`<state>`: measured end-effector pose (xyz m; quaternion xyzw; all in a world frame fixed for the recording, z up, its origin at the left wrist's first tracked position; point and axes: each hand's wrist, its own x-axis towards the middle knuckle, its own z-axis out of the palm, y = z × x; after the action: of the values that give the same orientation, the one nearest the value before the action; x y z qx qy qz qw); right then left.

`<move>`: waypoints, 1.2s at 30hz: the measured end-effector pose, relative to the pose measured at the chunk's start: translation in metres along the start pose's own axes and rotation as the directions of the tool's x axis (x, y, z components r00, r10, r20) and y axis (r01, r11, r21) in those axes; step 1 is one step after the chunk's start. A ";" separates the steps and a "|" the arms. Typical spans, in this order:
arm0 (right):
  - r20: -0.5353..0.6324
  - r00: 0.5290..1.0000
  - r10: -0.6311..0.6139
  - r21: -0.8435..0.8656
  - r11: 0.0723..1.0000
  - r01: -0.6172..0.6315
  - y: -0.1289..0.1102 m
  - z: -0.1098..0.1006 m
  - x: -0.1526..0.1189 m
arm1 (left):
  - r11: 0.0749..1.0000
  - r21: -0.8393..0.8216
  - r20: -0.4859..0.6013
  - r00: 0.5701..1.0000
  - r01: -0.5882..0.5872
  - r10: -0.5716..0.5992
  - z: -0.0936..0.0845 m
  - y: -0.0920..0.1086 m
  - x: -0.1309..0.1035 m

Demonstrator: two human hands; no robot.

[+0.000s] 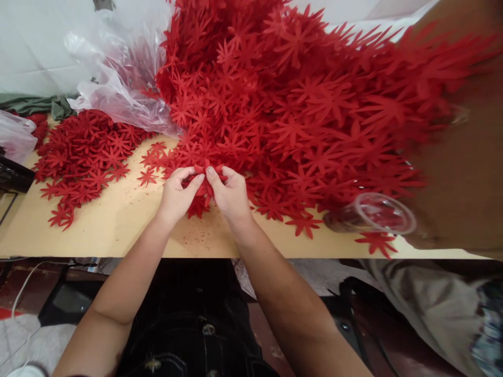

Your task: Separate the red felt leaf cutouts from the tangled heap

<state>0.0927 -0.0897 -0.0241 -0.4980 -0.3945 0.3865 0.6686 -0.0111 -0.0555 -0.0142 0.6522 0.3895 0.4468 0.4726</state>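
My left hand (pixel 178 191) and my right hand (pixel 230 191) meet near the front of the table, thumbs and fingers pinched on one red flower-shaped cutout (pixel 207 192). Its narrow petals show between and below my thumbs; the rest is covered by my fingers. Right behind my hands rises a big heap of the same red cutouts (pixel 275 115). To the left, a smaller pile of darker red cutouts (pixel 90 152) lies on the table, with a few loose ones between the two piles.
A clear plastic cup (pixel 373 214) lies on its side at the right of the tabletop (pixel 129 225). Crumpled clear plastic bags (pixel 126 89) stand behind the smaller pile. A brown cardboard sheet (pixel 459 183) borders the right. A dark object (pixel 13 173) sits at the left edge.
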 end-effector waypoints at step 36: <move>0.047 0.957 -0.285 -0.419 0.864 0.278 -0.002 -0.002 0.005 | 0.998 0.042 -0.224 0.973 -0.038 0.046 -0.012 0.005 0.011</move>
<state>0.0962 -0.0867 -0.0215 -0.5709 -0.5313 0.1866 0.5975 -0.0191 -0.0427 -0.0055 0.6142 0.4349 0.5204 0.4035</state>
